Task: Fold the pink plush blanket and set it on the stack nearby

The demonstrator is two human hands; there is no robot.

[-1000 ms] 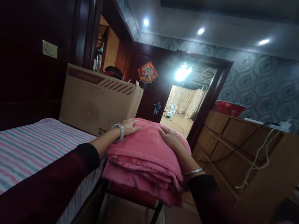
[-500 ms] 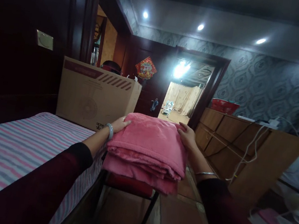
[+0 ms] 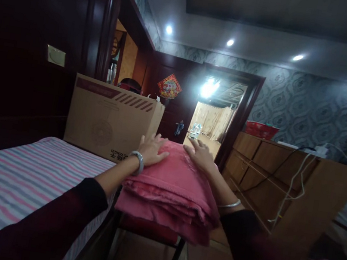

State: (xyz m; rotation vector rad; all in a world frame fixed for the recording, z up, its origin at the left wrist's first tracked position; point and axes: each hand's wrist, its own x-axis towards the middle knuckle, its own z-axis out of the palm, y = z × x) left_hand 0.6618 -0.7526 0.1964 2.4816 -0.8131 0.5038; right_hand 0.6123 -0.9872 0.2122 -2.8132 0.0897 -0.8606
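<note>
A pink fleece blanket (image 3: 173, 177), folded into a thick stack of layers, rests on a red-seated chair (image 3: 148, 229) in front of me. My left hand (image 3: 153, 151) lies on the far left part of its top, fingers spread and palm down. Across from it, my right hand (image 3: 200, 155) is over the far right part of the top with its fingers stretched out. Neither hand grips the cloth. The blanket's right side hangs a little past the seat, and much of the chair is hidden under it.
On the left is a surface with a striped cover (image 3: 22, 181), and a large cardboard box (image 3: 106, 120) stands behind it. A wooden cabinet (image 3: 269, 161) with cables and a red basin (image 3: 261, 130) is at the right. A doorway (image 3: 212, 122) opens at the back.
Both hands have moved inward from the blanket's far corners onto its top, and their fingers have opened off the edges. The view has tilted up slightly.
</note>
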